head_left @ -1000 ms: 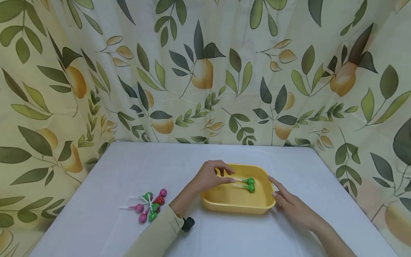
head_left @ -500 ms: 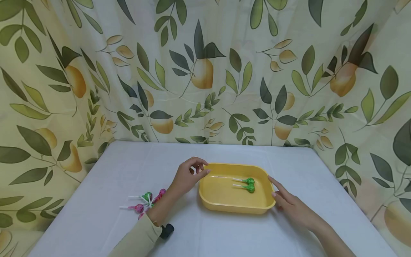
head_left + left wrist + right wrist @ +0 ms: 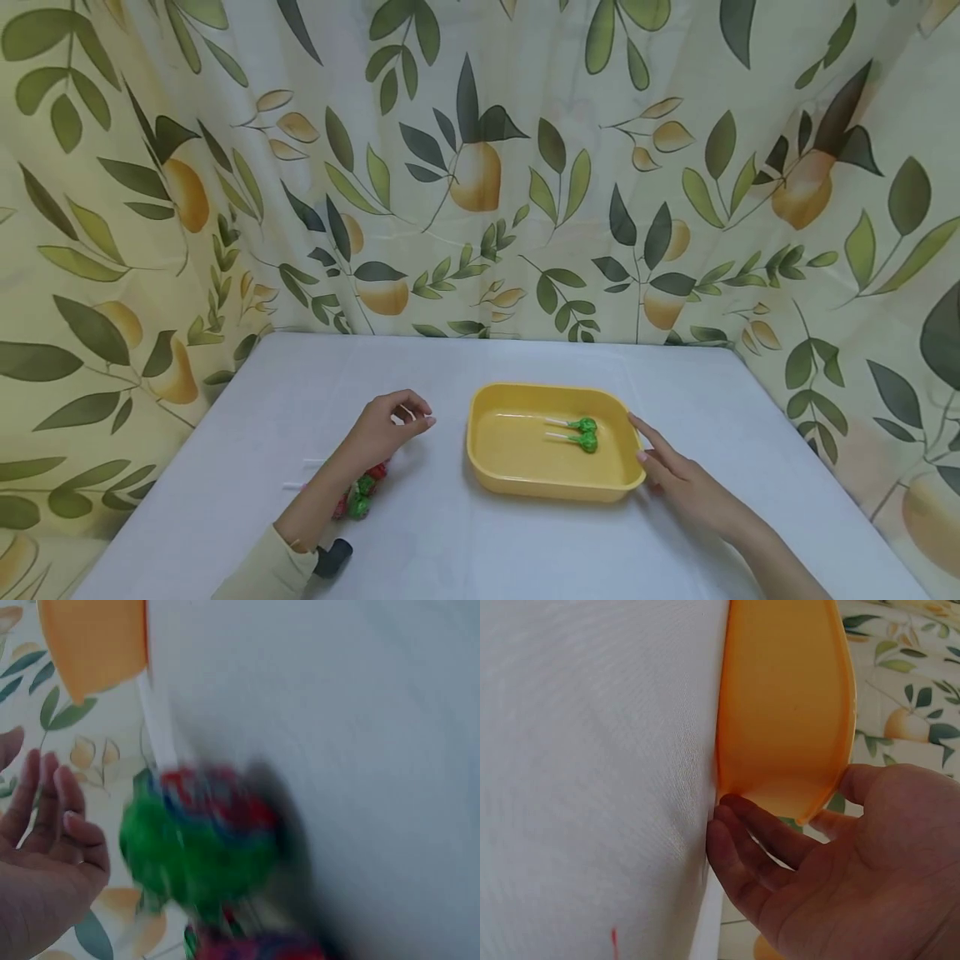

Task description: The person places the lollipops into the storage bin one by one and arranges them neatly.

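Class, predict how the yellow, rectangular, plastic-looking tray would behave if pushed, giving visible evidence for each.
The tray is probably stiff: its walls look undented where the right hand touches. It seems unlikely to tip, being broad and low on the white table. The two green-wrapped, round-headed lollipops inside may slide or roll, since they lie loose.

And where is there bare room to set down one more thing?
Bare white tablecloth lies between the left hand and the yellow tray, and in front of the tray. Inside it, left of two green lollipops, is free too. Crowded: the lollipop pile, partly hidden by the left forearm.
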The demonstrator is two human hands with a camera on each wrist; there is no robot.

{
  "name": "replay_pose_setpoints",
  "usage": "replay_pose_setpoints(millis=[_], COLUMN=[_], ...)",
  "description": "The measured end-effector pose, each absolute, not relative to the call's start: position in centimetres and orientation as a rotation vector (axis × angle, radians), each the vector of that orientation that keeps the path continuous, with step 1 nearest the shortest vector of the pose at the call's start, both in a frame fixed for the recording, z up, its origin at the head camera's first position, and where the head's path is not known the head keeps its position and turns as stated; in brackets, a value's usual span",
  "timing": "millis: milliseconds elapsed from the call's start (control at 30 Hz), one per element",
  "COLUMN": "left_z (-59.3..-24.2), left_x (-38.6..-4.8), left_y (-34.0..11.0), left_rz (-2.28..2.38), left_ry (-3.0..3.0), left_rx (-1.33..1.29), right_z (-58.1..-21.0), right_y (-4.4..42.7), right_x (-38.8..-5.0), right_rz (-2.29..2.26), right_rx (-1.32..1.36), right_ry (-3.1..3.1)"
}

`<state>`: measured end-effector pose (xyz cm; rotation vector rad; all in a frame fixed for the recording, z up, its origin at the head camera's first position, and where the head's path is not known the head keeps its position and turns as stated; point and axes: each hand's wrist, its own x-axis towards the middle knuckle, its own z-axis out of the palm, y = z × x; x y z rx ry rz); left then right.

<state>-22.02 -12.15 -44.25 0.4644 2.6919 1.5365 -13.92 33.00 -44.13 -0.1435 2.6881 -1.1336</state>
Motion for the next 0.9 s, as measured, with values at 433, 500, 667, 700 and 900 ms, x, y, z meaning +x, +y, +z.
replay_pose_setpoints(millis=[433, 500, 667, 700, 900], left_z=[-44.9, -44.8, -44.9, -44.9, -45.2], left_x=[-21.1, -21.0, -20.7, -20.6, -20.4], left_y=[-18.2, -18.9, -20.6, -20.9, -22.5], left_rz=[1.418, 1.399, 1.349, 1.342, 1.301], left_ry=[2.704, 2.708, 2.723, 2.723, 2.744], left_rx=[0.423, 0.411, 0.360, 0.355, 0.363], right_z=[-44.4, -44.4, -44.5, -44.5, -44.3], right_y=[33.0, 33.0, 33.1, 33.1, 33.0], right_x=[-14.3, -14.3, -14.2, -14.2, -14.3], right_rz=[-1.101, -1.102, -1.106, -1.103, -1.098], right_rx=[-0.125, -0.123, -0.111, -0.111, -0.120], right_ry=[2.686, 2.685, 2.677, 2.677, 2.678])
